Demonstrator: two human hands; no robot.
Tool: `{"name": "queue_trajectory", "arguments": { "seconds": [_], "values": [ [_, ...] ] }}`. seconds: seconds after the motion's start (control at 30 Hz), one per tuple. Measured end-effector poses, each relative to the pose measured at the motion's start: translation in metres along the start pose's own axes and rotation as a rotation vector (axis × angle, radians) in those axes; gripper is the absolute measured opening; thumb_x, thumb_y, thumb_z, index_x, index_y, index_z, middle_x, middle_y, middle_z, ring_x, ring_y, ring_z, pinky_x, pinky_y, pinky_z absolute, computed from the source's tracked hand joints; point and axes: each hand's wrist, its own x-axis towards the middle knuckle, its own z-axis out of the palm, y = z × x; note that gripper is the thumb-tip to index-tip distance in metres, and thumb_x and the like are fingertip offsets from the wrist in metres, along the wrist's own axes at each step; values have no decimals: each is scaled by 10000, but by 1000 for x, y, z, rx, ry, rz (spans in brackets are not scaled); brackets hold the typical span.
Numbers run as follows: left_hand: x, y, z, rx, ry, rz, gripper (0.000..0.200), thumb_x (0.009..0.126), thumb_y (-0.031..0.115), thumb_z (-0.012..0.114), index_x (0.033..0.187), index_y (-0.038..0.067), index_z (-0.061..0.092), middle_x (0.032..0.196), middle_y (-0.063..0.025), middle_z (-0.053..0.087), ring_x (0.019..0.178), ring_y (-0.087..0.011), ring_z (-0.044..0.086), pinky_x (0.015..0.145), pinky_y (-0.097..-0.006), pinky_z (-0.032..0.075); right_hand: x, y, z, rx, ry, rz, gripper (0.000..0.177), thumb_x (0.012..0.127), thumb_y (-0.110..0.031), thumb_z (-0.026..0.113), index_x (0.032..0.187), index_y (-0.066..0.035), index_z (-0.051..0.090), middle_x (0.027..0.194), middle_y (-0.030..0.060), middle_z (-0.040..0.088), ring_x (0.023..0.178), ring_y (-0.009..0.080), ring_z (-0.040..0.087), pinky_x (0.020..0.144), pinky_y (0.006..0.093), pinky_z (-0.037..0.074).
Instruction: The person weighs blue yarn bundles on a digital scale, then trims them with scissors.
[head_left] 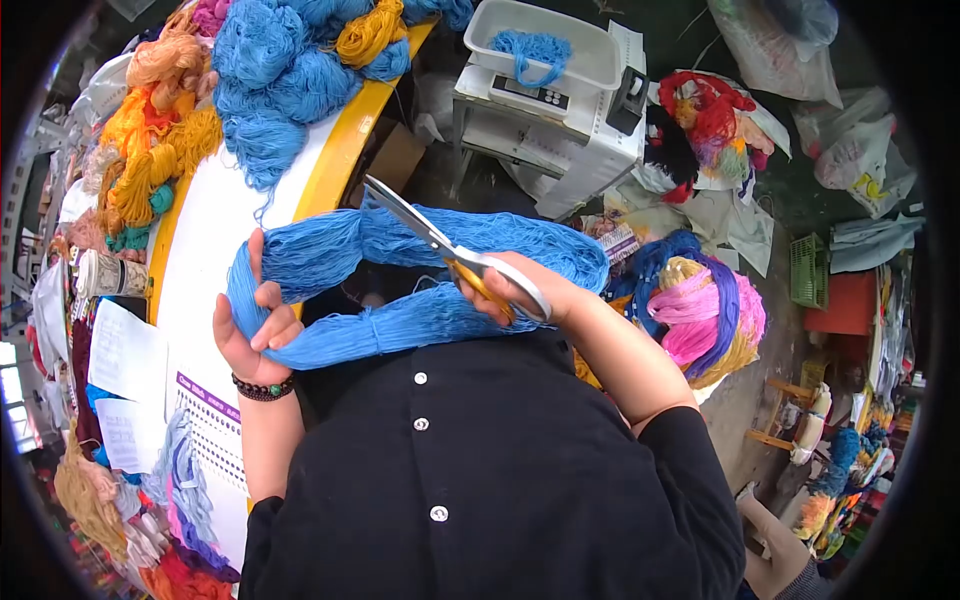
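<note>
A large looped skein of blue yarn [405, 325] is stretched across the front of my body. My left hand [262, 335] is hooked through its left end, with fingers curled round the strands. A thin tie crosses the lower strands. In my right hand [525, 285] is a pair of scissors [412, 218], its handles gripped and its blades pointing up and left over the skein. The blades look closed or nearly so. The skein's right end passes around or behind my right wrist; that contact is partly hidden.
Blue yarn hanks [270, 70] lie on the yellow-edged white table [215, 240] at left, beside orange yarn [150, 170] and paper sheets [125, 345]. Ahead, a white tub [590, 55] sits on a scale. Multicoloured yarn [700, 310] is piled at right; plastic bags [855, 150] lie beyond.
</note>
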Motion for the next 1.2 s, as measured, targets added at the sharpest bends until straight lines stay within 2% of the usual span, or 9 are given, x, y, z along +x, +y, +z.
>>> {"name": "queue_trajectory", "arguments": {
  "seconds": [0.17, 0.33, 0.4, 0.5, 0.7, 0.73, 0.83, 0.93, 1.2],
  "values": [
    [-1, 0, 5, 82, -50, -40, 799, 897, 345, 567, 1498, 160, 75, 966, -106, 645, 520, -67, 533, 506, -246, 434, 12, -10, 9, 87, 70, 103, 343, 882, -390, 621, 832, -59, 549, 603, -10, 498, 492, 82, 485, 454, 227, 395],
    [6, 0, 3, 73, -15, -18, 792, 895, 339, 566, 1497, 153, 86, 976, -115, 640, 549, -72, 549, 522, -250, 444, -4, -27, 22, -58, 97, -48, 257, 819, -259, 726, 818, -55, 569, 637, -24, 518, 493, 54, 477, 453, 213, 391],
    [11, 0, -1, 28, -29, -18, 782, 901, 328, 560, 1498, 163, 83, 1022, -123, 636, 562, -77, 551, 541, -258, 452, -8, -21, 20, -33, 90, -54, 299, 790, -274, 758, 853, -53, 565, 652, -31, 521, 523, 60, 488, 473, 219, 385],
    [20, -4, 5, -3, -61, -33, 778, 905, 307, 557, 1499, 161, 77, 1036, -134, 633, 570, -80, 547, 556, -262, 455, -11, -33, 25, -376, 96, -196, 635, 685, -617, 731, 875, -48, 523, 750, -10, 497, 675, 94, 466, 595, 251, 390],
    [29, -13, -2, -19, -73, -115, 772, 905, 288, 552, 1498, 147, 78, 1058, -143, 628, 573, -83, 530, 557, -251, 430, -16, -49, 32, -272, 70, -159, 639, 708, -649, 686, 843, -49, 511, 732, 4, 493, 647, 118, 469, 585, 268, 395],
    [31, -12, -2, -53, -57, -88, 766, 907, 285, 549, 1497, 142, 83, 1069, -130, 629, 577, -80, 526, 573, -246, 431, -19, -51, 32, -277, 89, -163, 345, 711, -251, 777, 842, -51, 528, 668, 21, 527, 614, 104, 479, 555, 284, 397],
    [37, -5, -10, -228, 0, -20, 721, 912, 275, 535, 1490, 125, 130, 1107, -88, 629, 585, -61, 514, 614, -234, 443, -31, -51, 21, -547, 33, -88, 349, 773, -329, 714, 868, -36, 550, 689, 57, 538, 633, 156, 491, 579, 310, 407],
    [41, -1, -13, -313, 6, 15, 695, 905, 260, 537, 1479, 108, 175, 1119, -91, 627, 585, -57, 517, 618, -240, 461, -45, -33, 5, -535, -81, 58, 425, 835, -450, 644, 850, -34, 558, 678, 52, 536, 638, 145, 484, 574, 311, 401],
    [44, 3, -15, -298, 57, 73, 686, 895, 243, 545, 1466, 74, 205, 1089, -90, 638, 582, -62, 515, 599, -238, 463, -55, -25, -2, -528, -157, 302, 637, 762, -659, 623, 873, -35, 558, 726, 41, 550, 674, 141, 499, 592, 296, 413]
  ]
}}
